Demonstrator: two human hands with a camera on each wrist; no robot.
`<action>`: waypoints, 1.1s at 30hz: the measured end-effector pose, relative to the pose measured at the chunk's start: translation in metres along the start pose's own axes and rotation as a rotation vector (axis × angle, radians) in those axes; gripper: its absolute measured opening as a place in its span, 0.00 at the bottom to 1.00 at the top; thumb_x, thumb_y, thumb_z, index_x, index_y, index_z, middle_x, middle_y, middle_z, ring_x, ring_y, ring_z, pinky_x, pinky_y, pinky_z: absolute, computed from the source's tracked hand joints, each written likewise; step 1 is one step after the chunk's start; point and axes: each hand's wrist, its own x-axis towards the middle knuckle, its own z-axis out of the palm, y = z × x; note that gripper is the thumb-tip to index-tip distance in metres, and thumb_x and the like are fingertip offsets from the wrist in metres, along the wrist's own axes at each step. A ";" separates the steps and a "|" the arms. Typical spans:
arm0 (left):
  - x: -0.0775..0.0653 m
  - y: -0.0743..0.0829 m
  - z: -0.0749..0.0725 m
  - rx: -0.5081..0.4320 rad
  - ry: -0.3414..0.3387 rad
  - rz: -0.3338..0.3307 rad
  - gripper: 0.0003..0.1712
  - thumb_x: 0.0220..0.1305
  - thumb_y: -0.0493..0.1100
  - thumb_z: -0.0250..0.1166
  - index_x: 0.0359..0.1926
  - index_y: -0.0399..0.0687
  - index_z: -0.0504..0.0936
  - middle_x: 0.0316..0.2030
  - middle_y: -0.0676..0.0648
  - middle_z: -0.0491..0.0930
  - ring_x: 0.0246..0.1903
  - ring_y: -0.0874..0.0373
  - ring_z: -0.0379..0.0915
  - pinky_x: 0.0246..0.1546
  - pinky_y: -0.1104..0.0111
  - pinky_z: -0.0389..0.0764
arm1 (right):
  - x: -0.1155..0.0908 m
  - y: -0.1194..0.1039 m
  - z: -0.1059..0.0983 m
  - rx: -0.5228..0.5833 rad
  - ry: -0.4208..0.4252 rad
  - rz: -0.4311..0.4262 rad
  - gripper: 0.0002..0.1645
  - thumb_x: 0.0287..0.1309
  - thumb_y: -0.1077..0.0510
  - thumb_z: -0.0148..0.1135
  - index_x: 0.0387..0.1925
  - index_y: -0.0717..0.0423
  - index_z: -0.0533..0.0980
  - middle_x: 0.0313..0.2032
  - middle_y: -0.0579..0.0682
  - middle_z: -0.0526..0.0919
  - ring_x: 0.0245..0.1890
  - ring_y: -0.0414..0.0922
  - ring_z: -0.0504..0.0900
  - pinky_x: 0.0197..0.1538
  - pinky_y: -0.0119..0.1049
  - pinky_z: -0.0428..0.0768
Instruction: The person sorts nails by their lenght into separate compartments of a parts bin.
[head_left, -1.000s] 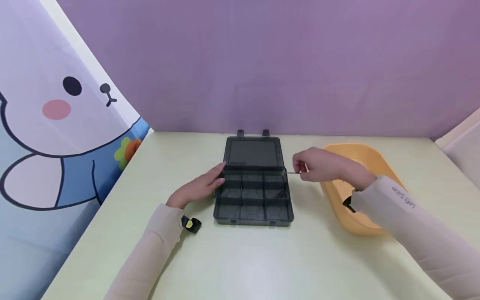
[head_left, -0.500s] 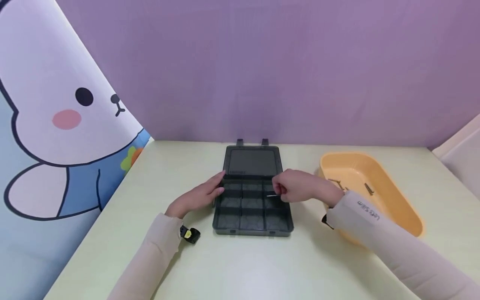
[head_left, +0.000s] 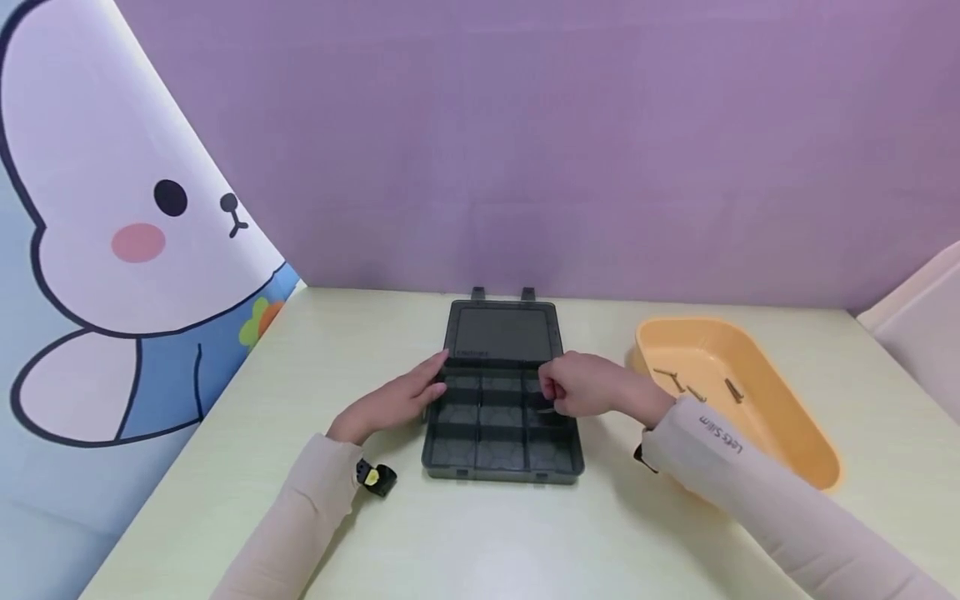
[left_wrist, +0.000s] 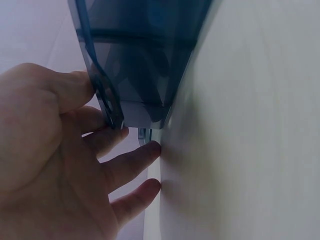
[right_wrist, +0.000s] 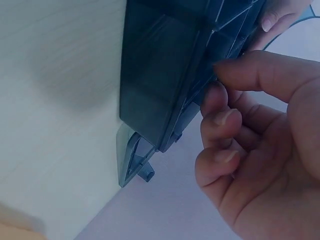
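A dark translucent compartment box (head_left: 502, 479) lies on the table with its lid (head_left: 504, 332) folded back. My left hand (head_left: 386, 407) rests against its left side, fingers fairly straight; in the left wrist view the thumb (left_wrist: 75, 90) touches the wall near the hinge corner. Over the right-hand compartments is my right hand (head_left: 588, 383), thumb and index finger together. A thin shiny screw (head_left: 546, 409) shows just below those fingertips. In the right wrist view the pinching fingertips hide it, and the other fingers are curled.
An orange tray (head_left: 795, 408) stands to the right with several screws (head_left: 733, 389) inside, partly behind the right forearm. A purple backdrop (head_left: 525, 167) rises behind the table, and a cartoon-printed cloth (head_left: 82, 275) hangs at the left.
My right hand has moved left with the screw, from beside the box to over its right-hand compartments, and the screw now tilts lower. My left hand has stayed at the box's side.
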 end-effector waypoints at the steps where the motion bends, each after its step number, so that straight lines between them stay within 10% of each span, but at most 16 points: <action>1: 0.001 0.000 0.000 0.002 -0.001 0.006 0.35 0.77 0.46 0.42 0.75 0.38 0.39 0.75 0.38 0.39 0.74 0.43 0.35 0.72 0.49 0.46 | 0.000 0.001 0.000 -0.003 0.008 0.002 0.05 0.53 0.69 0.58 0.28 0.56 0.76 0.20 0.43 0.72 0.21 0.39 0.67 0.27 0.29 0.68; 33: 0.004 -0.003 -0.004 0.017 0.037 0.033 0.34 0.77 0.44 0.41 0.74 0.34 0.39 0.74 0.35 0.40 0.73 0.40 0.36 0.72 0.47 0.46 | -0.075 0.081 -0.045 -0.058 0.150 0.113 0.05 0.57 0.67 0.57 0.29 0.55 0.75 0.26 0.43 0.76 0.22 0.36 0.71 0.30 0.33 0.72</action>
